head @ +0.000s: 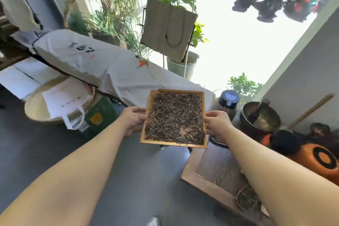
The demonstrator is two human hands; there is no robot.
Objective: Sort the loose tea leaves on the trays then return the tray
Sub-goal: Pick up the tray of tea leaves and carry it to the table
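Note:
A square wooden tray (143,130) is held up in the air in front of me, roughly level. Dark, thin loose tea leaves (175,117) cover nearly its whole inside. My left hand (133,120) grips the tray's left rim, thumb on top near the upper part of that side. My right hand (217,124) grips the right rim, thumb over the edge. Both arms reach forward from the bottom of the view.
A low wooden table (194,180) stands at lower right with a small dish of leaves (246,198). Beyond it are a brass bowl (260,115), a dark jar (229,100) and orange pots (319,161). A cloth-covered bench (110,68), a bamboo basket (36,108) and plants (117,24) stand left and ahead.

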